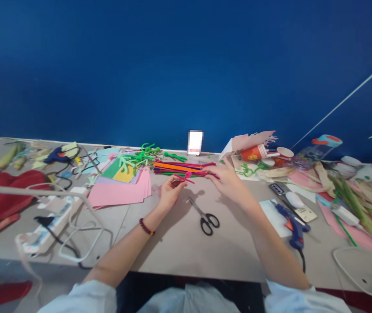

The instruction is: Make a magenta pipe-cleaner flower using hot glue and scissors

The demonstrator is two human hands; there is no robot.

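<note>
My left hand (169, 191) is closed in a pinch on a pink pipe cleaner (186, 177) bent into a small shape, held just above the table. My right hand (226, 180) reaches forward to a bundle of coloured pipe cleaners (179, 167) lying on the table, its fingers pinched on a red one at the bundle's right end. A pair of black-handled scissors (205, 215) lies on the table below and between my hands. Green twisted pipe cleaners (140, 157) rest on a stack of coloured paper (123, 189) to the left.
A blue glue gun (292, 224) lies at the right beside a phone (285, 195). A red paper cup (254, 153) and dried corn husks (355, 204) crowd the right. A white power strip (53, 221) with cables and red cloth (3, 195) sit at the left.
</note>
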